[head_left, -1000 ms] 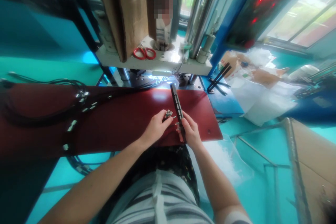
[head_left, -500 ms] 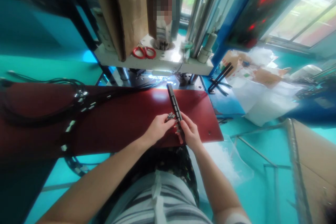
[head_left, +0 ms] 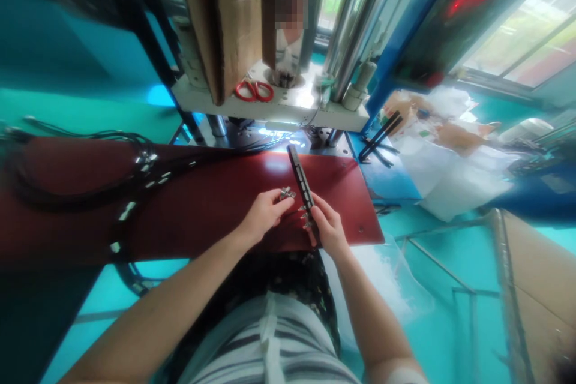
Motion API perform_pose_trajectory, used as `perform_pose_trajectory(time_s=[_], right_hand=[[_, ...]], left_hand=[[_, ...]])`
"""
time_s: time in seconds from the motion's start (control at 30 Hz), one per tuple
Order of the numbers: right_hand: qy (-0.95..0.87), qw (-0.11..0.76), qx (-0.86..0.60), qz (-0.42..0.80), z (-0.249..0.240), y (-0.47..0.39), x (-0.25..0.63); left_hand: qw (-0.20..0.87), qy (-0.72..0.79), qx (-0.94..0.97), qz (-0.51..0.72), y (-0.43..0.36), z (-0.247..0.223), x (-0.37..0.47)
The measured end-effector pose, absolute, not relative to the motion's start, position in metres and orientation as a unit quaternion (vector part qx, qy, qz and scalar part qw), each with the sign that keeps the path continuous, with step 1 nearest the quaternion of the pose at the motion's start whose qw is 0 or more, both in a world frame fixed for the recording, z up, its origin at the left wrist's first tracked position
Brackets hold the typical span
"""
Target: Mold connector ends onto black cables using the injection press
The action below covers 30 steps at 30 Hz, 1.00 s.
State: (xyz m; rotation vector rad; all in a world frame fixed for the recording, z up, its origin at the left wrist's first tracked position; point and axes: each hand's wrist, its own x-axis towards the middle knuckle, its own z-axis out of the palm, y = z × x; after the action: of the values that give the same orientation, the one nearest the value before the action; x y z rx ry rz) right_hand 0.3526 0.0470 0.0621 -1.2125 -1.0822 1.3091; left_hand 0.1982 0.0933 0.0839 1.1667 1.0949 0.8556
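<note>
Over the red board [head_left: 202, 210], the left hand [head_left: 265, 213] pinches metal pieces [head_left: 287, 193], partly hidden; the right [head_left: 329, 225] clasps a strip [head_left: 300, 177].

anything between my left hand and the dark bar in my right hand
Only the small metal parts pinched in the left hand itself; nothing else visible blocks the gap to the dark bar, above the red board.

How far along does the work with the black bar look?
Partway, it seems: small metal parts already line the near end of the black bar in the right hand. The left hand holds more metal pieces, not yet on the bar; its far end shows none.
</note>
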Motion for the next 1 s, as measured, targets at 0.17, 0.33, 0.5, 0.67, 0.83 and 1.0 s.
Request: perform_pose_trajectory(time_s=[0.17, 0.33, 0.5, 0.67, 0.83, 1.0], right_hand=[[-0.444, 0.489, -0.492, 0.567, 0.066, 0.047, 0.354], [-0.496, 0.456, -0.494, 0.549, 0.068, 0.048, 0.354], [-0.529, 0.435, -0.512, 0.518, 0.067, 0.049, 0.35], [-0.47, 0.482, -0.506, 0.539, 0.064, 0.05, 0.351], [-0.443, 0.497, -0.501, 0.553, 0.065, 0.049, 0.353], [-0.456, 0.493, -0.48, 0.564, 0.065, 0.047, 0.354]], left_hand=[[0.628, 0.47, 0.523, 0.332, 0.096, 0.082, 0.201], [0.635, 0.472, 0.514, 0.331, 0.098, 0.085, 0.201], [0.628, 0.472, 0.511, 0.349, 0.096, 0.084, 0.199], [0.595, 0.465, 0.521, 0.398, 0.096, 0.08, 0.192], [0.6, 0.468, 0.442, 0.475, 0.097, 0.078, 0.188], [0.62, 0.462, 0.398, 0.494, 0.093, 0.081, 0.19]])
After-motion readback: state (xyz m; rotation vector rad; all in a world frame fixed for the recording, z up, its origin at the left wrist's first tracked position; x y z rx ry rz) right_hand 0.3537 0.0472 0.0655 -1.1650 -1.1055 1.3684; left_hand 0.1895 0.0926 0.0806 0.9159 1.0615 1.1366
